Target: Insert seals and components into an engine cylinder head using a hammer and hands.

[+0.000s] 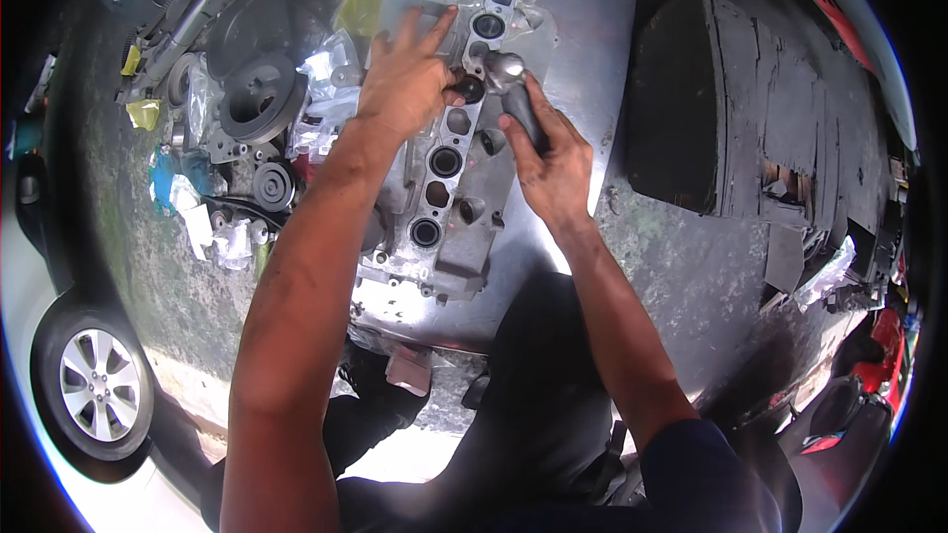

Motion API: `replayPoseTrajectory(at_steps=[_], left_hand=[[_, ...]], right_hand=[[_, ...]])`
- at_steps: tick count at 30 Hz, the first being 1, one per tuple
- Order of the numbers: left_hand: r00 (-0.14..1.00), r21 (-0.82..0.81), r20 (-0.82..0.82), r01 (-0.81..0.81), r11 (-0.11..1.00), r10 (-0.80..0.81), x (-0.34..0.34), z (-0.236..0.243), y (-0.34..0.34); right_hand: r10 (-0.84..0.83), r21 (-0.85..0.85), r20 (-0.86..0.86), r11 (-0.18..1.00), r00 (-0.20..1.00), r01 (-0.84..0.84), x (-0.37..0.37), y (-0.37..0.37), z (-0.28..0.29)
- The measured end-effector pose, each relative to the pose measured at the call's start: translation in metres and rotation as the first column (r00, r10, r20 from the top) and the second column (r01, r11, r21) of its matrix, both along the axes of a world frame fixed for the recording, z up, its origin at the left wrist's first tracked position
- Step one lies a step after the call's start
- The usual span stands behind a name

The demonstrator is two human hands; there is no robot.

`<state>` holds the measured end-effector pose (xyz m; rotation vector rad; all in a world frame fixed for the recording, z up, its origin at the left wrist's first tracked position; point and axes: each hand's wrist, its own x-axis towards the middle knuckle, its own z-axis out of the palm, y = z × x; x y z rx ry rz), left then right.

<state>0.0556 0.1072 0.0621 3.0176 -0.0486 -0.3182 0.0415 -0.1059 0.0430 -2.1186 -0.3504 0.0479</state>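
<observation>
A grey metal engine cover (476,192) with a row of round and oval openings lies on a shiny metal sheet (591,39) before me. Over one opening in its upper half, my left hand (407,84) pinches a dark round piece (470,90) near the thumb; its other fingers spread over the cover's left side. My right hand (558,163) grips the dark handle of a hammer (523,111). The shiny rounded hammer head is just right of the dark piece; whether they touch is unclear. Black rings (445,161) sit in other round openings.
Engine parts crowd the floor at left, including a black pulley (259,99), a smaller pulley (274,186) and plastic bags (331,64). To the right stands a worn dark wooden block (736,109). A car wheel (99,385) is at lower left, a red motorcycle (874,375) at lower right.
</observation>
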Motion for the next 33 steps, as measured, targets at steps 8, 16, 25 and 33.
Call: replayPoseTrajectory(at_steps=[8,16,25,33], left_hand=[[0.999,0.063,0.038,0.004,0.998,-0.006,-0.003,0.003,-0.005],[0.826,-0.190,0.512,-0.158,0.969,0.235,-0.082,0.039,0.010],[0.912,0.027,0.369,-0.202,0.979,0.178,-0.131,0.009,-0.042],[0.949,0.097,0.267,-0.202,0.975,0.170,-0.124,-0.005,-0.052]], right_hand=[[-0.100,-0.019,-0.254,0.995,0.962,0.099,-0.066,-0.116,0.009],[-0.118,-0.308,-0.318,0.951,0.941,0.015,-0.100,-0.171,-0.025],[-0.138,-0.289,-0.359,0.957,0.923,0.030,-0.090,-0.161,-0.019],[-0.127,-0.289,-0.291,0.956,0.948,0.040,-0.095,-0.165,-0.027]])
